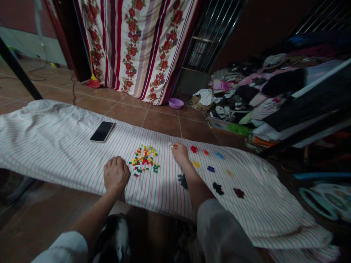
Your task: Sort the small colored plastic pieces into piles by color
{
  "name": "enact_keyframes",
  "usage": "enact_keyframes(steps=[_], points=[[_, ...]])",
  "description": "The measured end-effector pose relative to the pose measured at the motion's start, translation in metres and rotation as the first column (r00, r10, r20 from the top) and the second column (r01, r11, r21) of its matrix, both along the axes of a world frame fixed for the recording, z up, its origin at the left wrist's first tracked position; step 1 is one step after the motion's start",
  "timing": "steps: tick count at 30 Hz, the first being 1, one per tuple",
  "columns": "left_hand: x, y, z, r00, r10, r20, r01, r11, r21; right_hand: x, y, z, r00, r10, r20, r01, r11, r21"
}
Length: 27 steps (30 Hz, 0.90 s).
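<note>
My right hand [180,153] is raised over the striped cloth in a pinch, a small white piece [172,146] at its fingertips. To its left lies a loose pile of mixed small coloured pieces [146,157], red, yellow, green, orange and white. Beside that pile my left hand [116,173] rests palm down, fingers laid on the cloth. Right of my right hand are single-colour clusters: red [193,149], orange [205,152], light blue [219,155], yellow [196,164], dark blue [211,168], beige [228,172], black [218,188] and dark brown [238,193]. My right forearm partly covers a dark grey cluster [182,179].
A smartphone [102,132] lies on the striped cloth [68,146] at the left. Behind stand a floral curtain [139,47], a purple basin [176,103] and a red broom [93,82] on the tiled floor. Clothes [246,87] are heaped at the right.
</note>
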State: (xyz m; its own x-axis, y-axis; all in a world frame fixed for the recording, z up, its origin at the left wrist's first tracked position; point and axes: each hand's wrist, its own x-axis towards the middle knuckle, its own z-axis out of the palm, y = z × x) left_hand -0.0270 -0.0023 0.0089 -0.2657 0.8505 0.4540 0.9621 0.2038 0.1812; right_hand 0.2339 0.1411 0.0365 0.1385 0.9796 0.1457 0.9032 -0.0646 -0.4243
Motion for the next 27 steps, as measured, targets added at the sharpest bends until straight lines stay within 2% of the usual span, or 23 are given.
enact_keyframes(steps=[5,9,22,27], points=[[0.000,0.001,0.001,1.000,-0.007,0.028,0.008,1.000,-0.002,0.002,0.010,-0.005,0.996,-0.032,0.083,0.038,0.997,-0.073],[0.001,0.001,0.001,0.999,-0.016,0.047,0.016,1.000,0.002,-0.002,0.018,-0.010,0.993,-0.015,0.118,0.022,0.998,-0.062],[0.000,0.001,-0.001,1.000,-0.011,0.024,0.011,1.000,0.006,-0.006,0.015,-0.016,0.998,-0.065,0.003,0.065,0.998,0.000],[0.000,0.000,0.001,1.000,-0.002,0.002,0.002,1.000,-0.007,-0.007,0.019,-0.019,0.999,-0.011,-0.030,0.012,1.000,0.016]])
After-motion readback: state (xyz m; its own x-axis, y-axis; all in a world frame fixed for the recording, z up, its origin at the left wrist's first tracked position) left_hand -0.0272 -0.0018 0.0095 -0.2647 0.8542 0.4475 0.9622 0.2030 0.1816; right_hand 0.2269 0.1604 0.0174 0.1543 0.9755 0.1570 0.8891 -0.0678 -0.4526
